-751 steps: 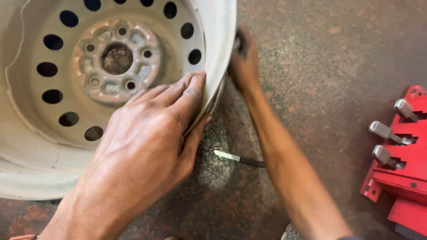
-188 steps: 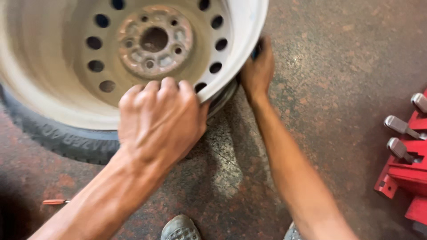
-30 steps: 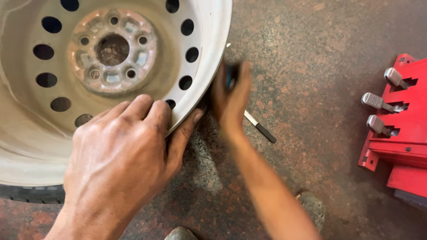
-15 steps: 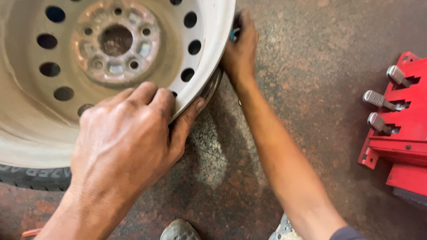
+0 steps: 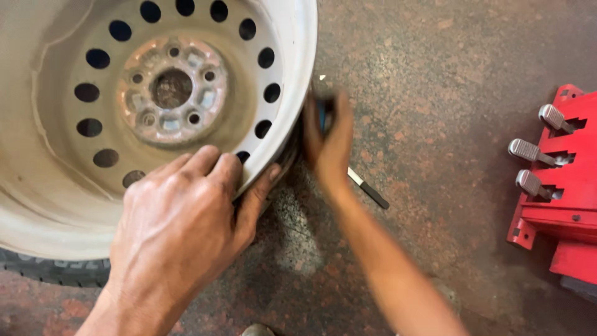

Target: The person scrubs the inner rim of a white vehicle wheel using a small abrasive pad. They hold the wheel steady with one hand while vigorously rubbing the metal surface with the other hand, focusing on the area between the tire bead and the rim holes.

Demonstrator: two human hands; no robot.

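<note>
Nearest me, my left hand grips the lower right part of the wheel rim, fingers curled over its white lip and thumb pressed against the outside edge. The wheel lies on the floor, taking up the near-left area, with a strip of black tyre showing under the rim. Just beyond, my right hand is blurred against the rim's right side, clenched around something dark with a bit of blue; I cannot tell what it is. A thin tool with a pale shaft and dark end lies on the floor beside that wrist. Far right stands a red machine with three metal pedals.
</note>
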